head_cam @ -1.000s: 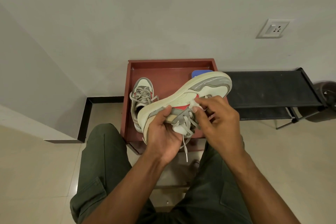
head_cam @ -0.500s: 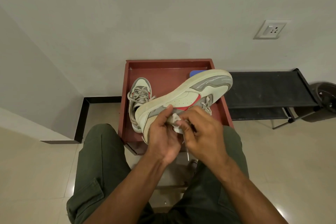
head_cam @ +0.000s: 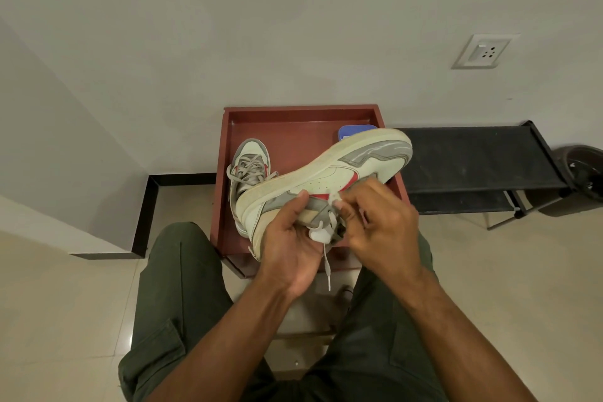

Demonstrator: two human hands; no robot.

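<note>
I see the left hand (head_cam: 290, 238) gripping the heel of the sneaker (head_cam: 326, 173), tilted sideways over the near edge of the red tray (head_cam: 293, 114), right hand (head_cam: 381, 225) pinching a white wad (head_cam: 334, 199) against its side (lace end (head_cam: 326, 266) dangling), second sneaker (head_cam: 249, 170) along the left edge.

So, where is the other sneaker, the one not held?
In the head view, the other sneaker lies left in the red-brown tray, toe toward the wall, behind the heel of the held sneaker.

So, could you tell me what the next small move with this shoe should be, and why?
Probably rub the white wipe forward along the shoe: the right hand pinches it against the side, the left hand grips the heel.
</note>
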